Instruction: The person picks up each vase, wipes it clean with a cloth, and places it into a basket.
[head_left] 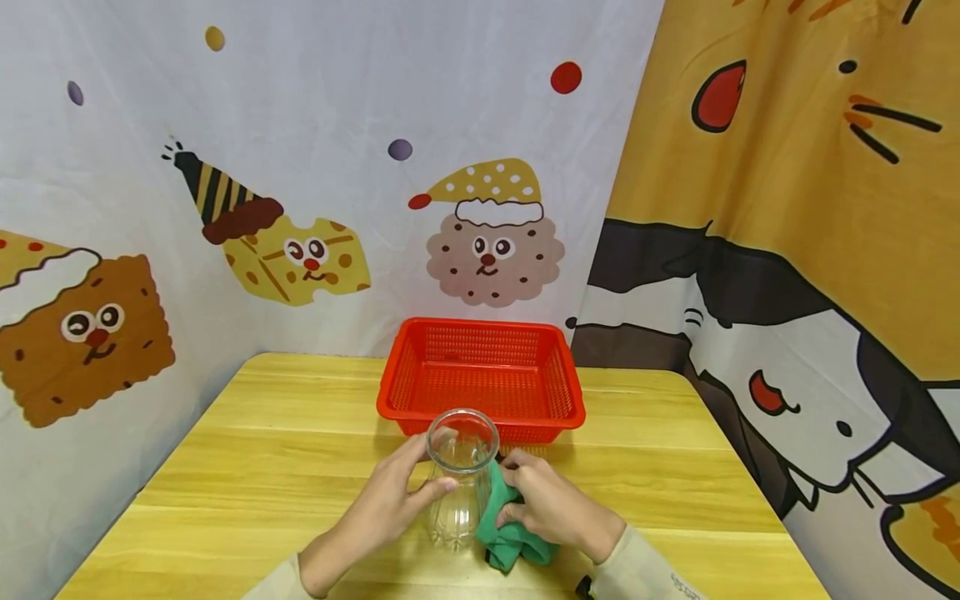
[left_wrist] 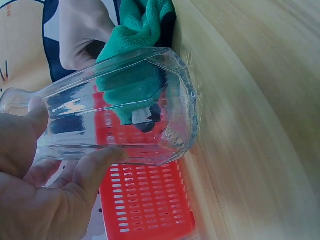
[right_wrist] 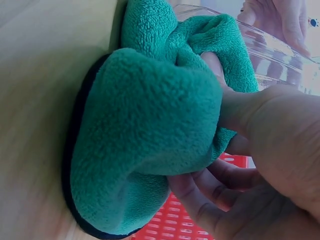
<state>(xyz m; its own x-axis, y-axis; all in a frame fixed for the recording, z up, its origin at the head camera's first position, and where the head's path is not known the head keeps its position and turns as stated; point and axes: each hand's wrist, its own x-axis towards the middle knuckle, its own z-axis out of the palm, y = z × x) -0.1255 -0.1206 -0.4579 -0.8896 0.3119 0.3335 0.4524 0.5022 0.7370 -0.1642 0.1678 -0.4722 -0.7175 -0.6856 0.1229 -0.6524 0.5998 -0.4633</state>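
Two hands, both gripping. Left hand (head_left: 392, 490) curled round clear, ribbed, wide-mouthed glass jar (head_left: 459, 517); jar upright, roughly midway between left and right edges of yellow wood-grain desk (head_left: 285, 450). Base on or just above desk, cannot tell which. Right hand (head_left: 551, 502) pinches bunched green fleecy cloth (head_left: 512, 542) with dark border, at jar's right side. Red rectangular perforated plastic basket (head_left: 480, 339) just beyond jar, near middle of back edge.
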